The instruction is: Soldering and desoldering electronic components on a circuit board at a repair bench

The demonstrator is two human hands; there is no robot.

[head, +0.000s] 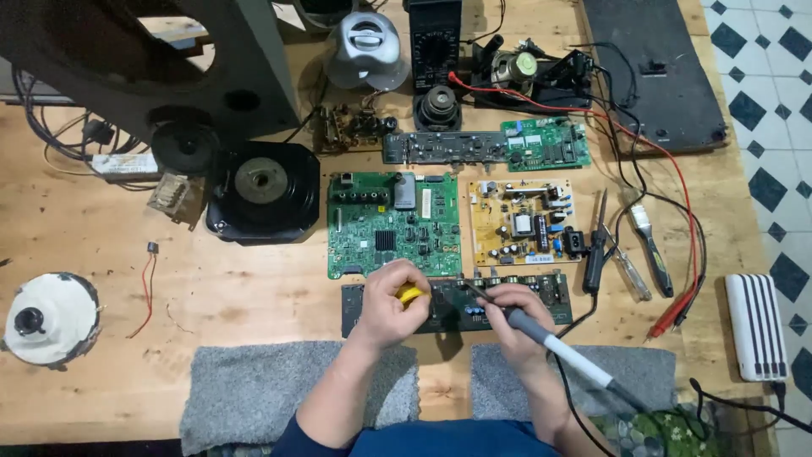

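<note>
A: Item one, the grips. What does each hold?

B: Right hand point(512, 315): fingers pressed around a soldering iron point(541, 337), held like a pen, grey grip forward and white handle trailing back toward the body, its tip point(470, 290) low over the dark circuit board point(457, 303). The pen hold likely serves fine control of the tip. Left hand point(391, 303): curled shut on a small yellow-handled tool point(410, 294), only the yellow end showing; it rests on the same board's left part, probably to steady it.

A: Where does that board lie?

B: Flat on the wooden worktop point(211, 305), nearest the person, just past two grey towels point(254, 389), which seem to cushion the forearms.

A: Boards, counted?

B: Five that I can tell: the dark one in hand, one green mainboard point(394, 222), one yellow power board point(524, 222), one long dark strip point(440, 147), one small green board point(546, 144). Laid apart, faces up, presumably for easy reach.

A: The surroundings?

B: Three hand tools point(626, 250) beside the yellow board, side by side; red and black probe leads point(685, 279); one multimeter point(435, 42); one white power bank point(755, 326); one large black speaker driver point(264, 191), two small ones behind.
</note>
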